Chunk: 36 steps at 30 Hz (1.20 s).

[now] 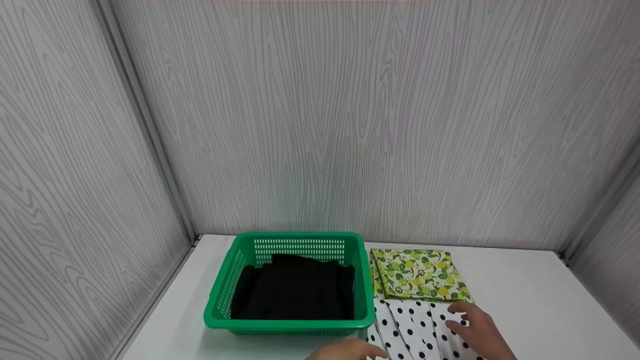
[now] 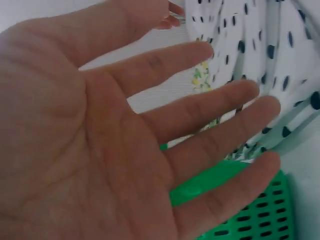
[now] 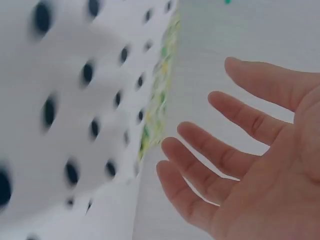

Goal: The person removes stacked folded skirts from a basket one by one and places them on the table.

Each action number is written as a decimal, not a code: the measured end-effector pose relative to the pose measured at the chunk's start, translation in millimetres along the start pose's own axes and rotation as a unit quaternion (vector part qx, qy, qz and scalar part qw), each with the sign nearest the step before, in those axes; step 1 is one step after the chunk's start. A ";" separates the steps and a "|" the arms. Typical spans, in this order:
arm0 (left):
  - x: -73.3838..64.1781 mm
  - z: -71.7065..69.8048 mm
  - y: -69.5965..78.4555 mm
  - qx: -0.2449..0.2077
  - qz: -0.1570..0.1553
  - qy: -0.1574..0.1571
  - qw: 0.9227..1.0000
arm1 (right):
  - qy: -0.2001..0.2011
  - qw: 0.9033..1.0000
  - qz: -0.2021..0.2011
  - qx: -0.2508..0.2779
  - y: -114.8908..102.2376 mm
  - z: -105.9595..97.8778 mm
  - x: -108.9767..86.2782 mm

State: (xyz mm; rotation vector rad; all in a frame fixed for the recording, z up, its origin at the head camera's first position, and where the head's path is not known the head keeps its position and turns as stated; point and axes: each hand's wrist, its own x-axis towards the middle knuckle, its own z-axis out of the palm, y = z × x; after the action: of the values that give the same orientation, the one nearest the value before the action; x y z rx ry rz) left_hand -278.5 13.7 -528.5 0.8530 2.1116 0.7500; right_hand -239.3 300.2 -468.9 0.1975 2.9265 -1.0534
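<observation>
Notably, only the head view shows black cloth [image 1: 300, 292], while both hands [image 2: 125, 135] [image 3: 275, 172] spread fingers near dotted cloth [image 1: 412, 327]

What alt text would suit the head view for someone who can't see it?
A person's left hand and right hand are at opposite sides of a black-dotted white cloth on a white table. To its left stands a green basket holding black cloth; a folded lemon-print cloth lies beyond.

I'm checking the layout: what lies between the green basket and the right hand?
The head view shows the white polka-dot cloth lying between the green basket and the right hand.
</observation>
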 end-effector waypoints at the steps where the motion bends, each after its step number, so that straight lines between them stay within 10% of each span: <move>1: -9.7 -5.7 5.7 -0.022 0.006 0.011 1.000 | 0.009 1.000 -0.015 0.011 -8.0 1.1 -0.8; 6: -73.2 -36.2 47.4 -0.057 0.041 0.149 0.986 | 0.036 0.993 -0.091 0.069 -43.9 6.4 1.6; 10: -101.0 -54.6 53.9 -0.052 0.086 0.217 0.971 | 0.023 0.983 -0.135 0.123 -69.9 9.3 5.6; 23: -126.0 -84.2 21.9 -0.021 0.070 0.281 0.957 | 0.002 0.967 -0.223 0.125 -122.5 24.3 17.8; 36: -140.3 -109.8 0.0 0.033 0.027 0.405 0.913 | -0.033 0.966 -0.228 0.117 -158.5 36.9 24.5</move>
State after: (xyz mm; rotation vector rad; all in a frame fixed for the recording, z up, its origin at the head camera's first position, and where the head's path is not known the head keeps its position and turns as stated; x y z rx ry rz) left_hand -292.8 -118.4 -409.7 0.6956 2.8549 1.2173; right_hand -284.5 158.4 -398.7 -0.5254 2.8447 -1.4224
